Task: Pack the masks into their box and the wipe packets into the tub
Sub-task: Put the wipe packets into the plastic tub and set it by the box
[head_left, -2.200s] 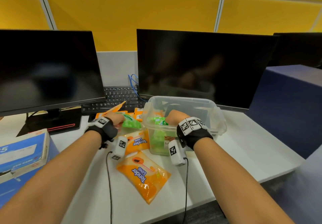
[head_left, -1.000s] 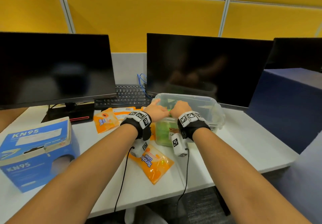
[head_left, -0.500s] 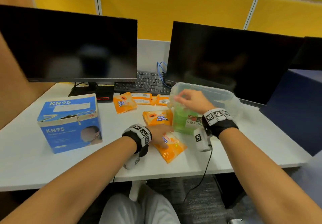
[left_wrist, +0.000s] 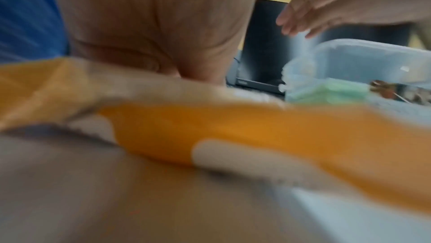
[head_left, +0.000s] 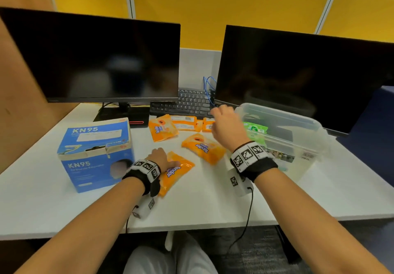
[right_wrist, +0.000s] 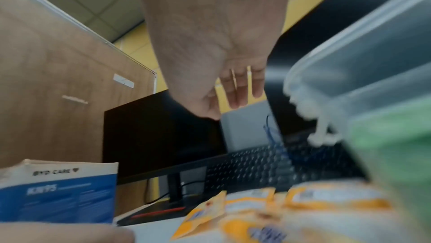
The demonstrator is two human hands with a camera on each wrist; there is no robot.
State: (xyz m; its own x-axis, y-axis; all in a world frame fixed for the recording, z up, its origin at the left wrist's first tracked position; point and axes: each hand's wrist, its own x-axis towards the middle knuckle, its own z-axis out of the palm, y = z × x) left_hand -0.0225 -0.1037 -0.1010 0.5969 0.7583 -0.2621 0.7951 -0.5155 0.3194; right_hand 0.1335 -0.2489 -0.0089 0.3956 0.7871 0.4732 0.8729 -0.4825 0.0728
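A blue KN95 mask box (head_left: 96, 154) stands at the left of the white desk (head_left: 213, 205). Beside it the left hand (head_left: 162, 159) presses flat on an orange Tender Love wipe packet (head_left: 174, 172), fingers straight. More orange packets (head_left: 203, 147) lie behind. The right hand (head_left: 226, 127) hovers empty, fingers loose, beside the clear tub (head_left: 298, 137) holding green packets (head_left: 254, 129).

- Head view: bright, even light; soft short shadows lie on the white surface (head_left: 213, 205); straight lines bow toward the edges.
- The monitors (head_left: 96, 58) show dull, hazy reflections.
- Left wrist view: heavily smeared; the orange packet (left_wrist: 233, 129) is out of focus.
- Right wrist view: blurred low and right, sharper around the fingers (right_wrist: 240, 90).
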